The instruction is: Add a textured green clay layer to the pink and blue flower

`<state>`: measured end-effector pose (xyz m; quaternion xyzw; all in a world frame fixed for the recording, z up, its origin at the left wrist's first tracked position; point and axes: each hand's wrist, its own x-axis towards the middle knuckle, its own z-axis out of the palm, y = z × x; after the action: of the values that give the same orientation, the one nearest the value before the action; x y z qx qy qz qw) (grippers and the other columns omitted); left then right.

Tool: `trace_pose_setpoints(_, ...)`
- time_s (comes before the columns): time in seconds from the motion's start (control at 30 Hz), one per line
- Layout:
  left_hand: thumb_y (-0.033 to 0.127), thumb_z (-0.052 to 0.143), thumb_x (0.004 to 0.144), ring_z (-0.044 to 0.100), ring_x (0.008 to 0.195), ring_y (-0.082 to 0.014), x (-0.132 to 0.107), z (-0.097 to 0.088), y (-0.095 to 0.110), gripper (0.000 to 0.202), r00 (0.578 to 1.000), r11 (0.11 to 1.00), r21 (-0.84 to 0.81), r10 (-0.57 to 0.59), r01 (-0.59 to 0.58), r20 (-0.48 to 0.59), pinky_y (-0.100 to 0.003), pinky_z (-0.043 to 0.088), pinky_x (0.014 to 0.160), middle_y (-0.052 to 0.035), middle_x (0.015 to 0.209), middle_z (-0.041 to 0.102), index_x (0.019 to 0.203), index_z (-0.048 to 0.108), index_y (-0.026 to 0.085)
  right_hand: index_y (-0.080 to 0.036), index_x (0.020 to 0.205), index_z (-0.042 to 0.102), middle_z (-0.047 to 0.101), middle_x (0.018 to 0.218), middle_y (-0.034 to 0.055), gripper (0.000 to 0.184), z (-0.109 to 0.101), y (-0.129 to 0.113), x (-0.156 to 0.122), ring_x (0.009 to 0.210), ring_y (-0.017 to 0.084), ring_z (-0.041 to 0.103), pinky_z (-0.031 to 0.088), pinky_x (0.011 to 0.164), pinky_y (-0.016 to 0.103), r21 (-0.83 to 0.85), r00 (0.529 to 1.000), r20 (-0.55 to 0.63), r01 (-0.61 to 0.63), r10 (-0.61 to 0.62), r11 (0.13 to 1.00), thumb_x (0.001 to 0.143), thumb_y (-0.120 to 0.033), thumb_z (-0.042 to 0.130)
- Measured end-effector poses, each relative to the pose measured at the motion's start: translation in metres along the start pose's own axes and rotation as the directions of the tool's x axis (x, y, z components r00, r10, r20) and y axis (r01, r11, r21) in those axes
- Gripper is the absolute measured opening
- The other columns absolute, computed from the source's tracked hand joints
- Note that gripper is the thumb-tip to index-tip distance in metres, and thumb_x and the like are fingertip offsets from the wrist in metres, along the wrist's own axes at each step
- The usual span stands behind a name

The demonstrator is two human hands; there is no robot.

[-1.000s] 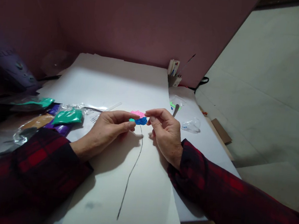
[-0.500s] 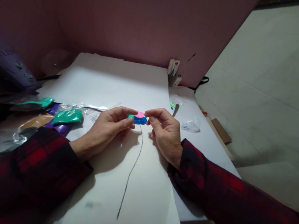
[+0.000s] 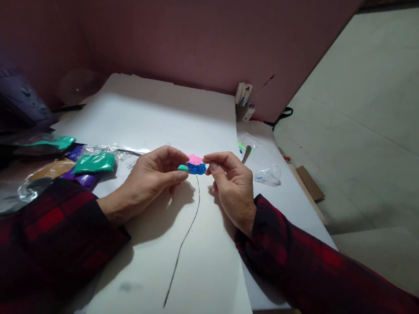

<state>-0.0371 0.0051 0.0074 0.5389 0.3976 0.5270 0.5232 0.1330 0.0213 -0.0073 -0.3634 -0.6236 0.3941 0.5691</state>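
A small clay flower, pink on top and blue beneath, sits at the upper end of a thin dark wire stem that trails down over the white paper. My right hand pinches the flower's right side with thumb and fingers. My left hand is closed in a pinch on a small teal clay piece pressed against the flower's left side. Both sleeves are red and black plaid.
Packets of teal clay, purple and tan clay lie at the left. A metal tool and clear plastic wrappers lie right of the paper. A holder with pens stands against the dark red wall. The table edge runs at the right.
The flower has turned slightly so more pink shows on top. My left fingers curled in a little around the teal piece. Arms stay in place.
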Motion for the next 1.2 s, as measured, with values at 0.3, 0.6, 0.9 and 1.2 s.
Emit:
trace_pose_setpoints(0.3,0.029,0.067,0.080,0.052,0.053,-0.0083,-0.0032,0.0028,0.0060,0.014,0.998,0.996,0.066,-0.055,0.052,0.044,-0.020,0.042,0.050,-0.0017,0.075,0.066,0.086,0.066,0.017,-0.020,0.090,0.065,0.064,0.091,0.0021,0.010,-0.0001,-0.0007,0.0005,0.086,0.014,0.060,0.054,0.069,0.029,-0.016,1.000,-0.001,-0.004,0.004,1.000,0.087,-0.021,0.055)
trace_pose_setpoints(0.6,0.042,0.059,0.085,0.040,0.043,-0.0067,-0.0017,-0.0004,0.0013,0.028,0.990,0.997,0.075,0.005,0.006,-0.143,-0.019,0.031,0.039,0.0035,0.055,0.049,0.078,0.064,0.016,-0.019,0.092,0.065,0.064,0.088,0.0020,0.011,-0.0015,-0.0043,0.0006,0.078,0.013,0.060,0.053,0.067,0.030,-0.009,0.994,-0.098,0.055,-0.055,0.998,0.087,-0.018,0.055)
trace_pose_setpoints(0.9,0.032,0.076,0.071,0.046,0.047,-0.0076,-0.0002,-0.0005,0.0017,0.022,0.988,1.000,0.030,-0.003,0.008,-0.152,-0.020,0.037,0.042,0.0030,0.064,0.055,0.080,0.061,0.017,-0.021,0.091,0.064,0.065,0.088,0.0021,0.011,-0.0012,-0.0059,0.0002,0.080,0.015,0.061,0.053,0.067,0.032,-0.032,0.993,-0.104,0.054,-0.057,0.998,0.087,-0.019,0.055)
trace_pose_setpoints(1.2,0.024,0.075,0.070,0.051,0.054,-0.0085,-0.0002,-0.0006,0.0012,0.029,0.988,0.999,0.043,0.026,-0.019,-0.151,-0.021,0.041,0.047,-0.0007,0.079,0.062,0.096,0.065,0.016,-0.020,0.091,0.065,0.064,0.088,0.0023,0.011,-0.0010,-0.0063,0.0005,0.081,0.014,0.060,0.052,0.066,0.030,-0.033,0.993,-0.102,0.055,-0.058,0.998,0.087,-0.019,0.055)
